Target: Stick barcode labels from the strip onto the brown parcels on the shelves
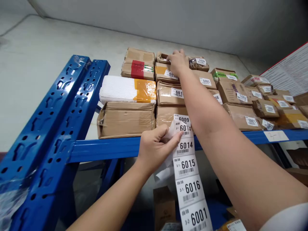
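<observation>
Above, the right hand [177,61] rests with fingers spread flat on a small parcel [161,58] at the back row of the blue shelf [108,149]. Below the shelf's front edge, the left hand [155,146] pinches a hanging label strip [190,183], with open room beneath it.

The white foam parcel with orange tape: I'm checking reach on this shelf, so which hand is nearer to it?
Left. The left hand holds the label strip just below the foam parcel; the right hand rests on boxes farther back.
</observation>
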{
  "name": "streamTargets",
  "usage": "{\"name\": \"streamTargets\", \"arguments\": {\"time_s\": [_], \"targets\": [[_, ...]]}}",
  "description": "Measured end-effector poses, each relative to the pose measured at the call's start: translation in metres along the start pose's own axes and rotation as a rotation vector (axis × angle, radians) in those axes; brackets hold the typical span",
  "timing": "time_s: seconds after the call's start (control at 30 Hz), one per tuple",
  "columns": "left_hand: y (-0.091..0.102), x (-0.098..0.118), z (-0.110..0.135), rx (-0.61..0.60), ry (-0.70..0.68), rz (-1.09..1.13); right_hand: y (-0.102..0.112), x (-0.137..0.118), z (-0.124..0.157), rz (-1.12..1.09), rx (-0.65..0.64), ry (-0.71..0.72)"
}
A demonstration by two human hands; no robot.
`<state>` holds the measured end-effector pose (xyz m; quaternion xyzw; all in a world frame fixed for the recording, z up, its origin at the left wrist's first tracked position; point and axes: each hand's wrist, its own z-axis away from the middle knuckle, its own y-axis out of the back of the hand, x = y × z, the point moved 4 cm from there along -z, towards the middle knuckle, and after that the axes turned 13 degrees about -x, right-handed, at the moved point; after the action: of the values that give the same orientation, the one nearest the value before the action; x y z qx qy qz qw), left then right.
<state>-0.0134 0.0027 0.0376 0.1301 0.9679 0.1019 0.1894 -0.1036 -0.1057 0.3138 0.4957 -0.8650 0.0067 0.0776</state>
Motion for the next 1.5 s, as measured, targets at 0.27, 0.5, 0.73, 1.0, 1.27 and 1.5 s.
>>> {"name": "streamTargets", "arguments": {"time_s": [0.27, 0.5, 0.73, 1.0, 1.27, 1.5], "targets": [[0.001, -0.001, -0.001, -0.021, 0.041, -0.025, 0.012, 0.007, 0.005, -0.029, -0.036, 0.022], [0.002, 0.004, -0.001, 0.032, 0.165, 0.062, 0.059, -0.006, 0.113, -0.609, 0.242, 0.278], [-0.022, 0.046, 0.01, 0.084, 0.381, 0.298, 0.041, 0.001, 0.289, -1.223, -0.444, 0.201], [-0.051, 0.11, 0.052, 0.061, 0.738, 0.387, 0.024, 0.009, 0.356, -1.524, -0.349, -0.065], [0.017, 0.1, 0.099, 0.242, 1.016, 0.218, 0.021, -0.082, 0.33, -1.294, -0.212, 0.18], [0.068, 0.084, 0.106, -0.012, 1.087, 0.116, -0.002, -0.129, 0.231, -0.807, -0.204, 0.138]]}}
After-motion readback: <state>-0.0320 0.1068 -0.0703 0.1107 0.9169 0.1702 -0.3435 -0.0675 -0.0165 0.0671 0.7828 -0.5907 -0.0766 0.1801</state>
